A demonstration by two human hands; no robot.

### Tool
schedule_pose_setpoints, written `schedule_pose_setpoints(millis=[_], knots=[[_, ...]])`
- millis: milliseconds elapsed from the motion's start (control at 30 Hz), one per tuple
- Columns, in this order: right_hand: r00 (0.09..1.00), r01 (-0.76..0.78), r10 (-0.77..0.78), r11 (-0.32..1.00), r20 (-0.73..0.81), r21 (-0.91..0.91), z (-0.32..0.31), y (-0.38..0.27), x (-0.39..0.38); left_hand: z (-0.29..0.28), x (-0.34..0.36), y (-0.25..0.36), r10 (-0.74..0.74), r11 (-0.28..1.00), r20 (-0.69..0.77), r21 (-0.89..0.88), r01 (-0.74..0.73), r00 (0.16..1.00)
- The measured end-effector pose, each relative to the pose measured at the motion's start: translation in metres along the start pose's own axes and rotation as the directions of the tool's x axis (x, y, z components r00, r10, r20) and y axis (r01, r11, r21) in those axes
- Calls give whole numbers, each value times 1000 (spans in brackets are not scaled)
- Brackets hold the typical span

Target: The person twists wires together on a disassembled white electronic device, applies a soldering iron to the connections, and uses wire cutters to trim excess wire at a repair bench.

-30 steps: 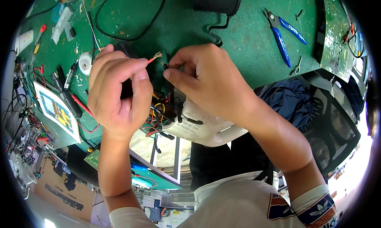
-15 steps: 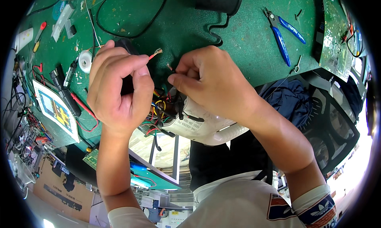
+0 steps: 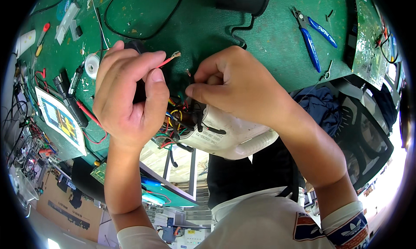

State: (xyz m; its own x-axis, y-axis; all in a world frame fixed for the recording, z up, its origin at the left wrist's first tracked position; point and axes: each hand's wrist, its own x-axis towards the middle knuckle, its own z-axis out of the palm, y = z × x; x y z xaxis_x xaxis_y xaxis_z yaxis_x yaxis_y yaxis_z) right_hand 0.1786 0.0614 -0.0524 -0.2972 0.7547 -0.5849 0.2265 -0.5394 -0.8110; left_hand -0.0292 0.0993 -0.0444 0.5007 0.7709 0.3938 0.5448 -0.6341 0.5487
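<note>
Single view: head-worn fisheye, looking steeply down over person's chest at green workbench [image 3: 195,27]. Close range; left hand [image 3: 128,99] and right hand [image 3: 236,86] fill centre, forearms entering from lower edge. Bench runs beyond fingertips toward top rim; blue-handled cutters [image 3: 313,36] right of right-hand fingers. Edges bend at rim, corners black. No second view shown now, so no overlap to note.

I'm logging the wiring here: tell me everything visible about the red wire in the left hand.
The red wire is thin, with red insulation and a short stripped, frayed metal tip pointing up and right. The left hand pinches it between thumb and fingers above the green bench mat. Its tip stands apart from the right hand.
</note>
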Motion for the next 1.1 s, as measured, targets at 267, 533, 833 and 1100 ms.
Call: schedule_pose_setpoints(millis=[267,533,833,1100], knots=[[1000,-6,7,998,-13,65,-1,-3,-2,-3,6,2,-2,1000,83,29,0,997],[1000,13,-12,999,17,-33,-3,-7,-2,-3,5,1,0,1000,89,29,-2,996],[970,157,-153,988,-188,2,-7,-13,-16,-8,7,4,-31,1000,147,6,30,989],[996,78,-65,954,-54,289,-6,-21,-15,-11,8,3,-23,1000,187,-9,25,982]])
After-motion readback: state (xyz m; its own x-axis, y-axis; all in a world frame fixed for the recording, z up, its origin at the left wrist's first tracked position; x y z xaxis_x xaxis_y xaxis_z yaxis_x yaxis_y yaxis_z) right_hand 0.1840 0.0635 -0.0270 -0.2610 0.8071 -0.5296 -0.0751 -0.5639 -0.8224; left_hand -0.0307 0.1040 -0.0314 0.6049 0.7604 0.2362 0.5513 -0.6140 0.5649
